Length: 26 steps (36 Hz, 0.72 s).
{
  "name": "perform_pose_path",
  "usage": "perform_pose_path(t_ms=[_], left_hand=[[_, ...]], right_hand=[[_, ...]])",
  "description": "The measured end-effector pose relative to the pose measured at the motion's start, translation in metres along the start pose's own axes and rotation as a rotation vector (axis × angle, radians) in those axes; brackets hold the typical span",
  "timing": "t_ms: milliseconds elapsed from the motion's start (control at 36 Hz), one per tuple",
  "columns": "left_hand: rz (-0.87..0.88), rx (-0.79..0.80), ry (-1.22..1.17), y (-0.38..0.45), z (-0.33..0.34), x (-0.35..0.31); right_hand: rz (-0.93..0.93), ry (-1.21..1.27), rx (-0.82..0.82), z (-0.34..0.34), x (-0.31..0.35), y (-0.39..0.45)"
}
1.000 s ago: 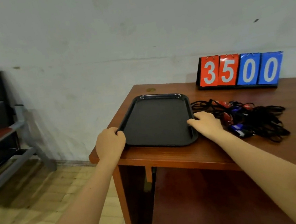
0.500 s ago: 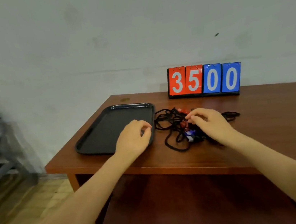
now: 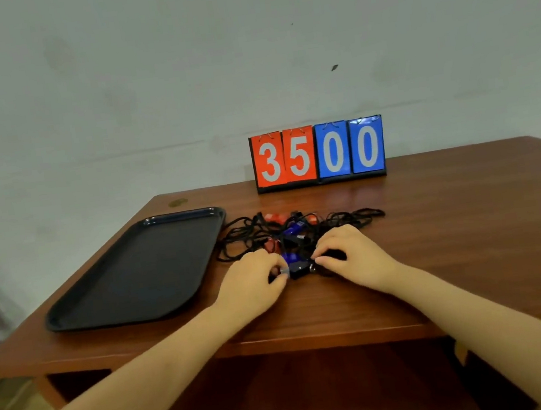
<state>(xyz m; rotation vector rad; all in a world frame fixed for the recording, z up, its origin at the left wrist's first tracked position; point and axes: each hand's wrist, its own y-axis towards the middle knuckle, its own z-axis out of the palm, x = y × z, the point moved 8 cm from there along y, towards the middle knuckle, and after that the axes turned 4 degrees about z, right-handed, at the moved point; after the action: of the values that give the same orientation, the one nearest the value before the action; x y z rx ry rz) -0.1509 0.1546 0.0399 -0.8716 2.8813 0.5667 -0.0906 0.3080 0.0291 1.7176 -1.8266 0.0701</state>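
Note:
A tangled pile of black cords [image 3: 299,228] with small red and blue pieces lies on the wooden table [image 3: 455,232], right of an empty black tray [image 3: 140,273]. My left hand [image 3: 254,279] pinches the near end of a blue piece [image 3: 295,263] at the front of the pile. My right hand [image 3: 351,256] has its fingers curled on the black cord beside that piece. What lies under the fingers is hidden.
A flip scoreboard [image 3: 318,153] reading 3500 stands at the back of the table against the wall. The table's left edge runs beside the tray. Bare wood stretches to the right of the pile.
Both hands left the tray's sides and moved right to the cord pile. The left hand came off the tray rim and now pinches the blue piece. The view shifted right.

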Motion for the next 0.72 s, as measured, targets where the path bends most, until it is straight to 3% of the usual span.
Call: perform_pose_path(t_ms=[250, 444, 639, 722], left_hand=[[-0.125, 0.057, -0.066, 0.009, 0.015, -0.008], [-0.136, -0.045, -0.204, 0.017, -0.007, -0.010], [-0.103, -0.208, -0.440, 0.041, -0.075, -0.014], [-0.037, -0.213, -0.519, 0.054, -0.094, -0.033]], right_hand=[[-0.021, -0.004, -0.022, 0.003, -0.002, 0.000], [0.064, -0.022, -0.051, -0.013, -0.003, -0.014], [0.351, -0.114, -0.258, -0.061, -0.025, -0.041], [0.310, 0.002, -0.328, -0.080, -0.009, -0.035]])
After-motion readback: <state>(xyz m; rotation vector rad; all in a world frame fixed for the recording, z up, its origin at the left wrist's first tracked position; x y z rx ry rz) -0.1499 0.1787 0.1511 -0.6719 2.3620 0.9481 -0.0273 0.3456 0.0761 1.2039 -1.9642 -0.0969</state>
